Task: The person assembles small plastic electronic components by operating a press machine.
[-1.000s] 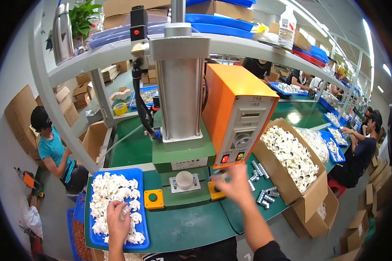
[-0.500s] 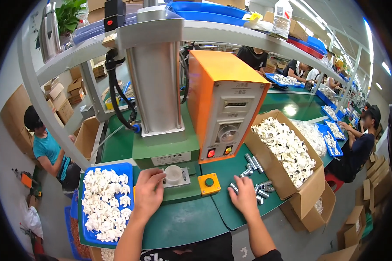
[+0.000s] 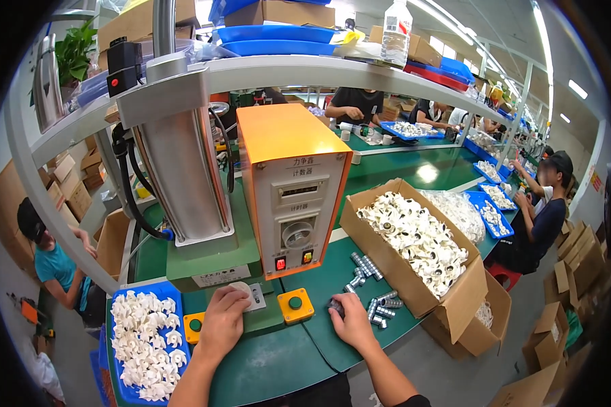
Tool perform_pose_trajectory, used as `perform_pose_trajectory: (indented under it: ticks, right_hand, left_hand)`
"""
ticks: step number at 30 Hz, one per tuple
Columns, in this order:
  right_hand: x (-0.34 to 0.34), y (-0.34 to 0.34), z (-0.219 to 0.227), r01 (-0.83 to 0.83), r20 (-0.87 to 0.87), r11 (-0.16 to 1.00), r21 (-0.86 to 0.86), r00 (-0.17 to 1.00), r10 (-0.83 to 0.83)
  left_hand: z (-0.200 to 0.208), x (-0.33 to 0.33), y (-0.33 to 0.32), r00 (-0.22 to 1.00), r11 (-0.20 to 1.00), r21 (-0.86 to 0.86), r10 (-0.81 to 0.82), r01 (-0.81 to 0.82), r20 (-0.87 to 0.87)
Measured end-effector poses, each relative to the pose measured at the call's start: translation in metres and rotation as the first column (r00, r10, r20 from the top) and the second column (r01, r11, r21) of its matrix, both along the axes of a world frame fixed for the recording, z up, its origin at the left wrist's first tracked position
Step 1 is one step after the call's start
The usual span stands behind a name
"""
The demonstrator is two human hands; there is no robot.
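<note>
My left hand [image 3: 223, 319] is closed, its curled fingers against a round white fixture [image 3: 243, 289] on the green base of a press [image 3: 183, 176]. Its fingertips partly hide that fixture. My right hand [image 3: 353, 324] pinches a short grey metal cylinder [image 3: 335, 306] just above the green bench, to the right of a yellow box with a green push button [image 3: 294, 305]. Several shiny metal cylinders [image 3: 385, 303] lie close beyond that hand, some in rows. A second yellow button box [image 3: 194, 327] sits left of my left wrist.
A blue tray [image 3: 178, 298] of white finned parts stands at the left. An orange control box [image 3: 292, 197] rises behind the press base. On the right is a cardboard box [image 3: 414, 308] full of white finned parts. A metal shelf [image 3: 278, 72] crosses overhead. Other people work around the bench.
The view has shifted, so the bench appears further left. My right hand has drawn away from the cylinders with one in its fingers. My left fingers now cover part of the white fixture.
</note>
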State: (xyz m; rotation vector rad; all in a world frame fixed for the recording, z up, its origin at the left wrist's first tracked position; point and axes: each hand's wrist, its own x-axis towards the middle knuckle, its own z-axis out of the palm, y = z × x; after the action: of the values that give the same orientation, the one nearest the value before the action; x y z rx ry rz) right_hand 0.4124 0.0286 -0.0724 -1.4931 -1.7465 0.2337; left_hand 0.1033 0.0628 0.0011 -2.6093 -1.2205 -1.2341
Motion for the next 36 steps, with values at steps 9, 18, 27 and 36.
perform_pose_trajectory:
  ticks: [9,18,27,36]
  right_hand:
    - [-0.029,-0.004,0.004,-0.279,-0.660,0.956,-0.086,0.735,0.155]
    - [-0.055,-0.008,0.004,-0.431,-0.822,0.902,0.007,0.511,0.250]
    - [-0.091,0.015,0.035,-0.428,-0.706,0.904,-0.012,0.644,0.295]
    - [-0.133,0.073,0.056,-0.337,-0.495,0.942,-0.014,0.820,0.286]
  left_hand:
    - [-0.009,0.003,0.000,0.998,0.996,0.089,0.001,-0.007,0.062]
    - [-0.012,-0.001,0.004,0.990,0.990,0.057,0.129,-0.133,0.065]
    - [-0.014,-0.002,-0.004,0.992,0.989,0.088,0.117,-0.122,0.055]
    - [-0.021,-0.004,0.005,0.984,0.982,0.139,0.110,-0.129,0.139]
